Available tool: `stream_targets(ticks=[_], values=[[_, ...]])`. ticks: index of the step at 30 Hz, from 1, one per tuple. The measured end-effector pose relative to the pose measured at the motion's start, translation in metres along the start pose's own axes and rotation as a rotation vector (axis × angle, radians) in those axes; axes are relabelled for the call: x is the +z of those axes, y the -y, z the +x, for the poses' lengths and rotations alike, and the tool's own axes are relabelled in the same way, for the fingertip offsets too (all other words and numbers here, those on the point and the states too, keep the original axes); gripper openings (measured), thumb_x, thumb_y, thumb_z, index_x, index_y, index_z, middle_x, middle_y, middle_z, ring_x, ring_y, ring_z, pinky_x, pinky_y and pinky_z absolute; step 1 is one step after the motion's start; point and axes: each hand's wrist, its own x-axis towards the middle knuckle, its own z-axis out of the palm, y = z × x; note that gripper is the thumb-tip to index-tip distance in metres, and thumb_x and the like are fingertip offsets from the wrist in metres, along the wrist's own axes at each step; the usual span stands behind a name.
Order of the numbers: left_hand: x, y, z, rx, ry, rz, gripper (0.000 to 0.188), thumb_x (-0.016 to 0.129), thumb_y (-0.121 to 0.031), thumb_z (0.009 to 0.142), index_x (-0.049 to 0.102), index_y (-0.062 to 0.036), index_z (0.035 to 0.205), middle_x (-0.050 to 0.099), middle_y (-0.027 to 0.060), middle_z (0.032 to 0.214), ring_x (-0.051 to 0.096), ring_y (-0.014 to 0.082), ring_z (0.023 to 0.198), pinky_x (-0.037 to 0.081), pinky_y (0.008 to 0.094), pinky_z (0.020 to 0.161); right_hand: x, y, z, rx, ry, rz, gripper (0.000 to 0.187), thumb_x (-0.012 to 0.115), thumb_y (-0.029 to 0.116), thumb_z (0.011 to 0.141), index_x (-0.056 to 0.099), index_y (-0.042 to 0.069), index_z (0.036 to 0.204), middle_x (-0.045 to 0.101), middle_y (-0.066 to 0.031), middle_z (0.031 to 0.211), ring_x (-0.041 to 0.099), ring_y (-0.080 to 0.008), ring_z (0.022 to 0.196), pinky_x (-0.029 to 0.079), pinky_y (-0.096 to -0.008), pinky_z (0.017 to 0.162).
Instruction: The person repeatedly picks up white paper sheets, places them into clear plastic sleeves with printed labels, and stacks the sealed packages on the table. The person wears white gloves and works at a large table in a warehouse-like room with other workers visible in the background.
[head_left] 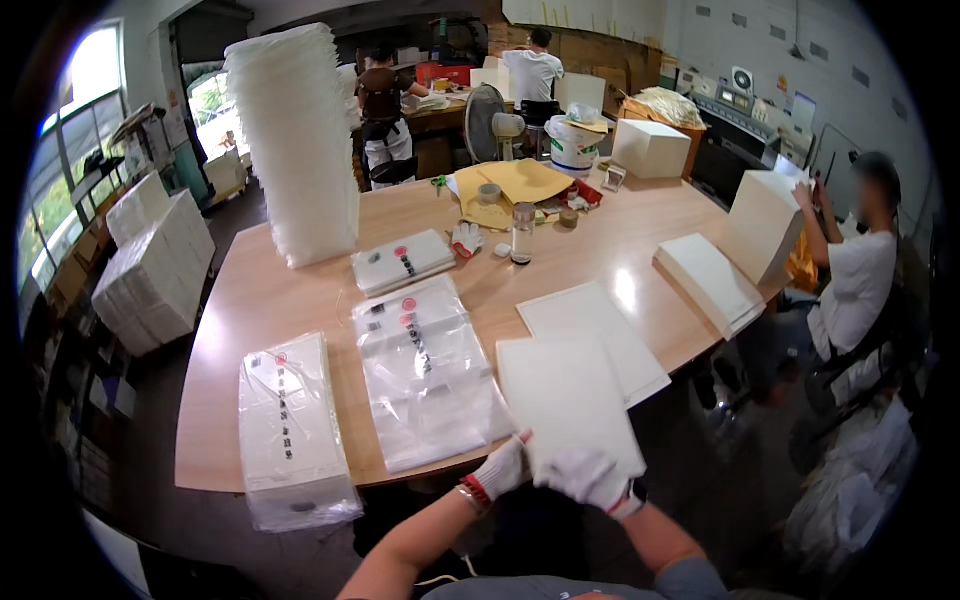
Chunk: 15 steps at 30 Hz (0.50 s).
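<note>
A flat white rectangular stack of what looks like paper (565, 395) lies at the table's near edge, its lower end overhanging. My left hand (503, 468), in a white glove, closes on its near left corner, with bare fingertips showing at the edge. Also gloved, my right hand (590, 480) is bent over the near edge of the same stack; its fingers are partly blurred. Under its far right side rests another flat white stack (610, 330). To the left are clear printed plastic bags (430, 375) and a filled plastic-wrapped pack (288, 420).
A tall leaning white pile (295, 150) stands at the back left. Farther back are a folded bag bundle (403, 262), a glass bottle (522, 235), yellow paper (515, 182) and a fan (485, 122). White blocks of sheets (708, 283) sit at right, near a seated person (855, 270).
</note>
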Motion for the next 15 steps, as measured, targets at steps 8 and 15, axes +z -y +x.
stream_targets(ticks=[8, 15], values=[[0.06, -0.007, -0.06, -0.259, -0.76, 1.6, 0.059, 0.058, -0.019, 0.074, 0.037, 0.0006, 0.126, 0.056, 0.0154, 0.102, 0.052, 0.0277, 0.101, 0.041, 0.0331, 0.085, 0.101, -0.086, -0.065, 0.89, -0.441, 1.597, 0.048, 0.041, 0.044, 0.09, 0.051, 0.003, 0.11, 0.059, -0.0133, 0.091, 0.058, -0.0248, 0.081, 0.049, -0.0401, 0.073], [0.025, 0.05, -0.074, 0.31, -0.504, 2.299, 0.067, 0.059, -0.022, 0.067, 0.038, 0.0033, 0.126, 0.025, 0.0269, 0.137, 0.026, 0.0464, 0.123, 0.021, 0.0589, 0.099, 0.124, 0.034, 0.007, 0.514, -0.705, 1.402, 0.034, 0.052, 0.014, 0.087, 0.047, -0.004, 0.116, 0.054, -0.0101, 0.11, 0.053, -0.0179, 0.098, 0.045, -0.0312, 0.084]])
